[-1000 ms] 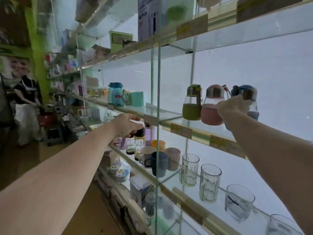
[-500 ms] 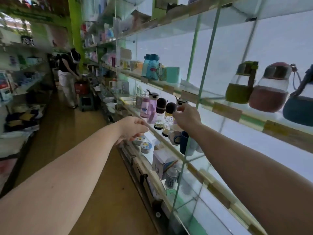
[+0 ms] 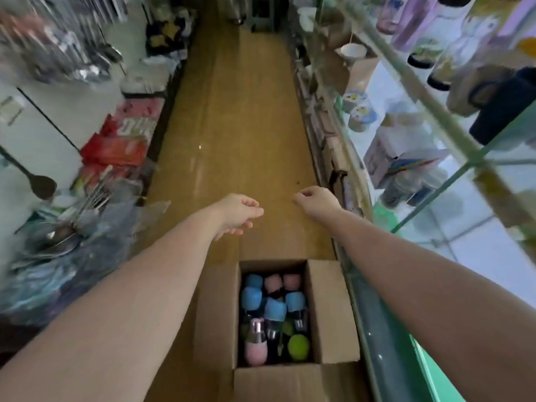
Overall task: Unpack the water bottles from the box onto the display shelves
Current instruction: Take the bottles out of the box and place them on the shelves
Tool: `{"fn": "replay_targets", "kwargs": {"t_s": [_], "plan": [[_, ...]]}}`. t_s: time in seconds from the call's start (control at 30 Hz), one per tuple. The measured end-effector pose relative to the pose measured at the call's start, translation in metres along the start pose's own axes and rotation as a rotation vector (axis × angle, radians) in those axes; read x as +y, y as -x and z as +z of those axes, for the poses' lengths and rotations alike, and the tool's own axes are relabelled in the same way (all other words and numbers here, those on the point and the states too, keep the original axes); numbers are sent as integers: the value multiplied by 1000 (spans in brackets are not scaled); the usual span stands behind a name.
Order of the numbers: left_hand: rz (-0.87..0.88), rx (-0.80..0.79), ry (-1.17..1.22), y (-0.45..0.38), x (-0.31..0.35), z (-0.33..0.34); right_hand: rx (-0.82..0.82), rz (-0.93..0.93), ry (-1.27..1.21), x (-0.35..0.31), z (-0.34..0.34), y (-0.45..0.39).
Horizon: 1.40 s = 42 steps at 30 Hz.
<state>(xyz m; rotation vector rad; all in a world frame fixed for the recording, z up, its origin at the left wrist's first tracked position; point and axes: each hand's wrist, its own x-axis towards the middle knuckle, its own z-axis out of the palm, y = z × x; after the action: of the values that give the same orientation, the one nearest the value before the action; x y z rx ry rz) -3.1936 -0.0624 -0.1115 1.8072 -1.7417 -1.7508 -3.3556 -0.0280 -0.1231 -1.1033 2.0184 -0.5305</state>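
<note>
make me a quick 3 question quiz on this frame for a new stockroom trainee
1. True or false: the cardboard box on the floor stands open, with bottles still inside.
2. Multiple choice: what do the left hand and the right hand hold? A) a pink bottle each B) nothing C) a box flap
3. Fill in: the glass shelves stand on the person's ____ side.

Key
1. True: blue bottles, pink ones and a green one lie in it.
2. B: both hands hang empty above the floor, beyond the box.
3. Right.
</note>
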Motion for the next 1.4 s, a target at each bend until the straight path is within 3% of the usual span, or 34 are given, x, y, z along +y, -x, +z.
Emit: {"fn": "replay_targets", "kwargs": {"t_s": [0.27,0.63,0.9,1.4], "plan": [[-296,21,37,-75,-145,90,-261,255,-19,150,112,-42],[-584,-66,19,-183,-333,200,-426,509,38,330,269,-95],[-741,-72,-62,-237,-445,245,-514,523,-35,376,401,-136],[-789,-77,-132,-265,-529,287,-649,259,320,393,499,-168]]}}
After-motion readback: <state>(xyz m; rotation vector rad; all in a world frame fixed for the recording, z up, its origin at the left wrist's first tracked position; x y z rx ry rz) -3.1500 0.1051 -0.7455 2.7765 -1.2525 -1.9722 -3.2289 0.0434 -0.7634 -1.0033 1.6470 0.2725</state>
